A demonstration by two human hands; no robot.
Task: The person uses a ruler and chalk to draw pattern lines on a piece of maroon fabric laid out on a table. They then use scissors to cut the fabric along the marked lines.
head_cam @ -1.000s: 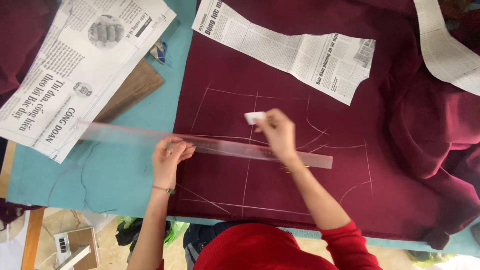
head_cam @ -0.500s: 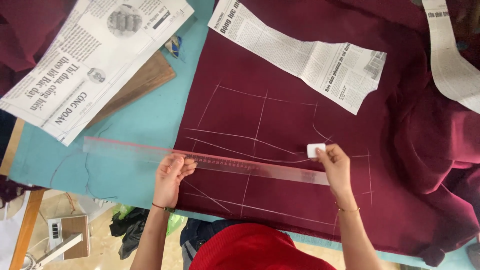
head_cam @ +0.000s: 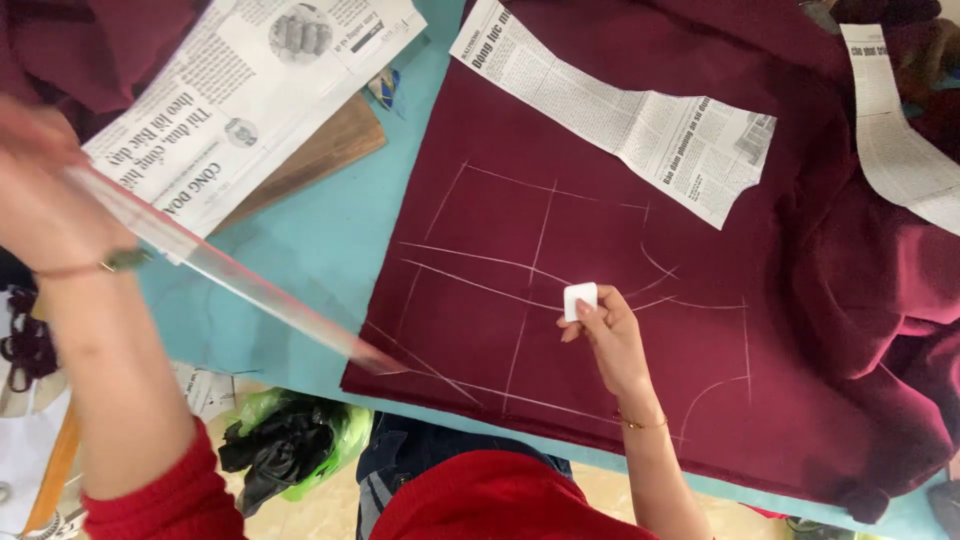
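Chalk (head_cam: 580,299) sits pinched between my right hand's (head_cam: 605,335) fingers (head_cam: 584,312), tip resting on the maroon cloth (head_cam: 620,400) right where the drawn lines cross, forearm running up from the near edge. Ruler (head_cam: 230,270) is off the cloth at its far end: I see it slanting from my raised left hand (head_cam: 40,190) at upper left down to its tip at the cloth's near-left corner. Left hand is blurred and close to the lens, wrapped on the ruler's end. Right hand is nearer the markings. Newspaper pattern (head_cam: 640,120) lies beyond, on the cloth over the blue tabletop (head_cam: 320,250).
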